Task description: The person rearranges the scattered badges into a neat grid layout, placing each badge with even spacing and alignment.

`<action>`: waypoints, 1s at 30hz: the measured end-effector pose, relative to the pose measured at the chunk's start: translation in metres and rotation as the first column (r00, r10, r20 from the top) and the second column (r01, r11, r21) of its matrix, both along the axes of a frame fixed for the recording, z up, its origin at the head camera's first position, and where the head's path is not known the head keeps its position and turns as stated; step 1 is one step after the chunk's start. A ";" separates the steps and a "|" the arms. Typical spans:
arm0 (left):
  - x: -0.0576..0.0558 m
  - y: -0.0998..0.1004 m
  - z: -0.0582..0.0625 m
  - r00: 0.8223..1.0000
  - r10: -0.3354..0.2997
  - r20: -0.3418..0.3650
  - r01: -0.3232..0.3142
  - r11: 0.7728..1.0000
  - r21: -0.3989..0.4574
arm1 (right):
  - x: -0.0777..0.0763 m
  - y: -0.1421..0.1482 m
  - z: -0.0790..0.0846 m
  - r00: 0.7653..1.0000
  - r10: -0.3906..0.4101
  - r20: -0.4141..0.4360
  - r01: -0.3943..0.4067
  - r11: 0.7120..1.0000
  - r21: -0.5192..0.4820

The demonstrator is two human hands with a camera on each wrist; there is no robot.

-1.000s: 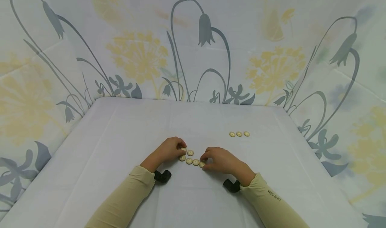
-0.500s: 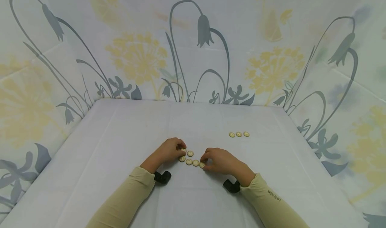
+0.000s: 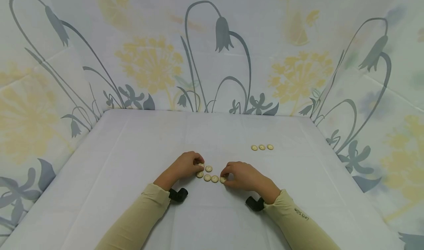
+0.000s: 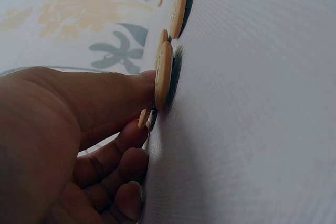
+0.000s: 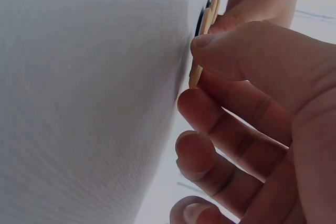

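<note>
Several small round wooden buttons lie in two short rows between the hands in the head view. My left hand (image 3: 186,164) has thumb and forefinger at the upper row's left button (image 3: 201,165), holding it by its edges. Just below it is the lower row's left button (image 4: 164,76), close by the thumb in the left wrist view. My right hand (image 3: 243,175) pinches the lower row's right button (image 3: 223,179) between thumb and forefinger; its other fingers (image 5: 195,153) are loosely bent. Two lower-row buttons (image 3: 211,178) and one upper-row button (image 3: 208,168) lie untouched.
Three more buttons (image 3: 262,147) lie in a row farther back on the right. A white cloth (image 3: 139,136) covers the table, with flower-patterned hangings (image 3: 228,66) behind and at the sides. Black angled pieces (image 3: 179,195) sit at both wrists.
The right hand's button has shifted very slightly away and to the right, widening the gap to its neighbour. The left hand keeps its place.
</note>
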State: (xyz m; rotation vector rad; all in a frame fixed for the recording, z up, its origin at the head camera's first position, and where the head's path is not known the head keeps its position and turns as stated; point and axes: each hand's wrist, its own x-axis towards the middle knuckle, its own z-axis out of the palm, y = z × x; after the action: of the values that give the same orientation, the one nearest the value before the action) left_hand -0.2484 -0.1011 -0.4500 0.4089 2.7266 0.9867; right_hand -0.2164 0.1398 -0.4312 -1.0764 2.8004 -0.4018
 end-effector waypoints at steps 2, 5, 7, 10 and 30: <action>0.000 0.000 0.000 1.000 0.001 0.001 -0.001 1.000 0.003 | -0.001 0.001 0.000 1.000 -0.004 -0.005 0.004 1.000 -0.003; 0.001 0.000 0.001 1.000 0.000 0.001 0.000 1.000 0.004 | -0.001 0.002 0.001 1.000 -0.021 -0.006 0.021 1.000 -0.002; 0.001 0.000 0.001 1.000 0.000 0.001 0.000 1.000 0.005 | -0.002 0.003 0.001 1.000 -0.029 -0.008 0.029 1.000 -0.004; 0.001 0.000 0.001 1.000 -0.005 -0.003 0.005 1.000 0.002 | -0.003 0.004 0.002 0.999 -0.042 0.000 0.042 0.999 -0.012; 0.001 0.000 0.001 1.000 -0.006 -0.004 0.006 1.000 -0.005 | -0.018 0.019 0.000 0.984 -0.178 0.005 0.178 0.982 -0.066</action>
State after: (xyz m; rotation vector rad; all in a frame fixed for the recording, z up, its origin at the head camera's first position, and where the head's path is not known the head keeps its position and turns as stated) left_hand -0.2476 -0.1010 -0.4495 0.4177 2.7294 0.9781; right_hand -0.2349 0.1590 -0.4308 -0.8402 2.9136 -0.5148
